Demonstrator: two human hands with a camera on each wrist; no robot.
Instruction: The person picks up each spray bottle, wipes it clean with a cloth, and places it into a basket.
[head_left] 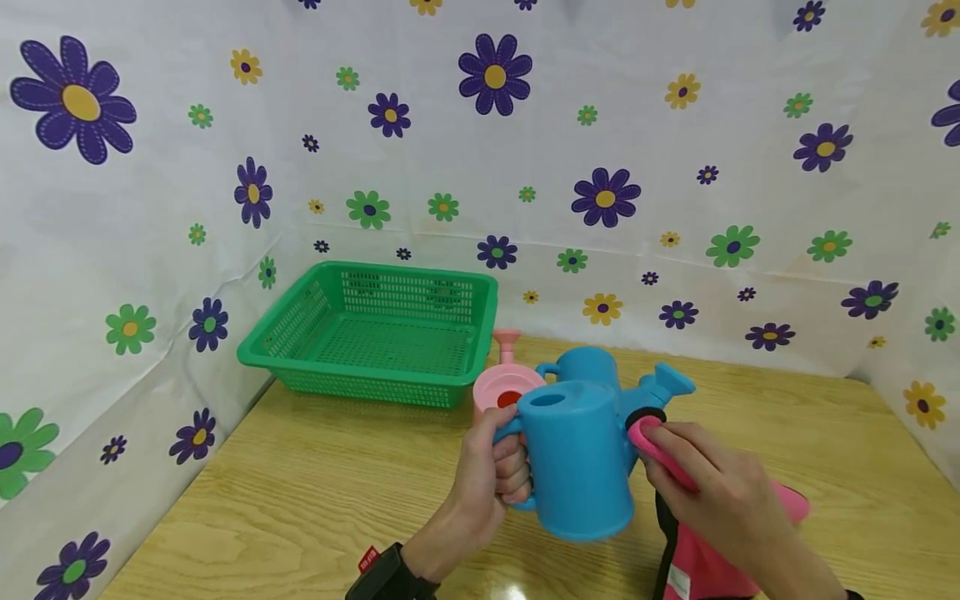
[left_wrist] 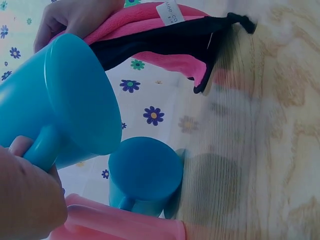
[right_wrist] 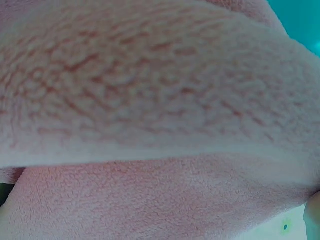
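Observation:
My left hand grips the handle of a blue watering can, holding it upright above the table. A pink cloth with black edging is pinched in my right hand, its upper end pressed against the can's spout side while the rest hangs below. In the left wrist view the raised can is seen from underneath, with the cloth beyond it. Pink cloth fills most of the right wrist view.
Behind the raised can, a second blue watering can and a pink watering can stand on the wooden table. A green basket sits at the back left. A flower-patterned sheet hangs behind the table.

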